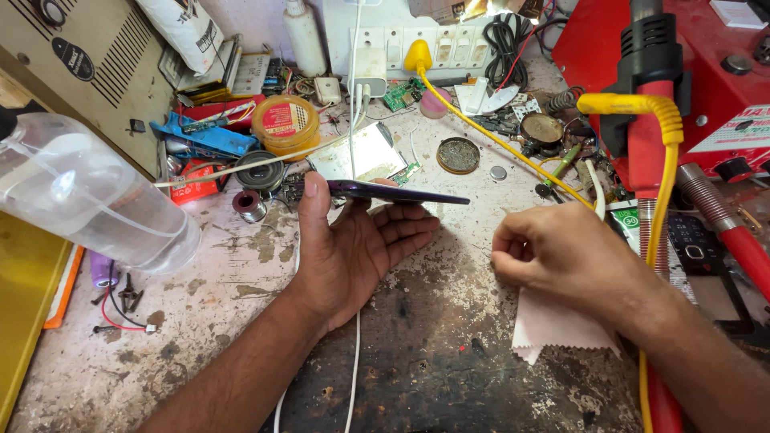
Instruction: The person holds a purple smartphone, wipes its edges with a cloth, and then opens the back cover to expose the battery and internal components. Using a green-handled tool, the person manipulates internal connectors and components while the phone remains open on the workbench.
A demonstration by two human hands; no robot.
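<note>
My left hand [353,248] holds a thin dark purple phone [401,192] edge-on above the workbench, thumb on its near end and fingers spread underneath. A white cable [355,369] runs from under that hand toward me. My right hand [561,256] is closed into a loose fist to the right of the phone and apart from it. It rests over a pale pink cloth [553,329] lying on the bench; whether it pinches anything small I cannot tell.
A clear plastic bottle [88,192] lies at the left. A round yellow tin [285,124], a small metal plate [365,154], circuit bits and a power strip [417,44] crowd the back. A yellow cable [666,184], a hot-air tool [650,96] and a red unit [714,72] stand on the right.
</note>
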